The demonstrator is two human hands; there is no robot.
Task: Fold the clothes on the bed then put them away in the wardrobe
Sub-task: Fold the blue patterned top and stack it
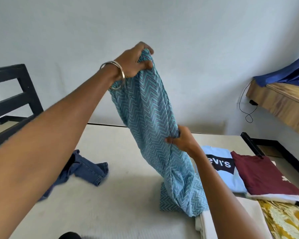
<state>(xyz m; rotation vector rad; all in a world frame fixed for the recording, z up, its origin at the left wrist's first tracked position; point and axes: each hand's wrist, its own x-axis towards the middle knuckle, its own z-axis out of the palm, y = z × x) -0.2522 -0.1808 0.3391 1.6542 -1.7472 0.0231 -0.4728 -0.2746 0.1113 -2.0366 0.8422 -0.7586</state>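
Turquoise zigzag-print garment (150, 128) hangs bunched above bed (110, 204), hem resting on mattress. Left hand (136, 62) grips top, right hand (181, 140) pinches mid-length. Risk: thin fabric slips, twists, fold goes crooked; hem could sweep folded maroon t-shirt (264, 175) stack. Crumpled blue denim jeans (86, 169) unfolded.

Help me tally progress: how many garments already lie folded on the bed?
4 at least, all at the right: the light blue Levi's T-shirt, the maroon shirt overlapping it, a cream piece nearer, and a yellow patterned one at the corner. More may lie beneath.
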